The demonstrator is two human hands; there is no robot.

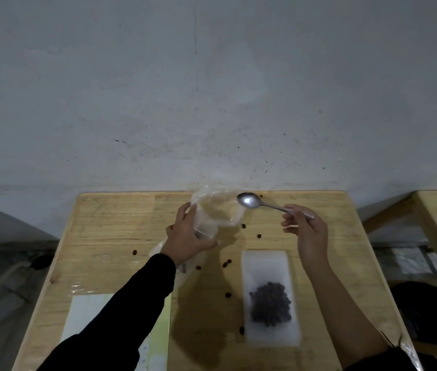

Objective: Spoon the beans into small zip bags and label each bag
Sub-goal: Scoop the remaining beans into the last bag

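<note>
— Well, how will that crumpled clear plastic bag (218, 210) handle?

— Limp and almost weightless, I'd judge. It is thin, slippery film that sags wherever it isn't held. The left hand (188, 236) grips its side, fingers and thumb wrapped round the film, beyond the flat frosted zip bag (265, 266) and to its left. The rim of the mouth looks the better hold, to keep it gaping.

— And the spoon?

— A slim steel spoon (273, 207), stiff, smooth and shiny. The right hand (305, 231) pinches the handle between thumb and fingertips, just beyond the zip bag. The oval bowl looks empty and hangs beside the clear bag's mouth.

— Where are the beans?

— Small dark beans (270, 303) are heaped in the zip bag's near half, and it lies flat on the pale wooden table (105, 223). Loose reddish-brown beans (259, 236) are scattered left of it and beyond it. They look hard and rounded, likely to roll. Whether any are inside the clear bag I cannot tell.

— Labels?

— White paper sheets (83, 314) lie well left of the zip bag, partly under the dark sleeve (131, 303).
</note>
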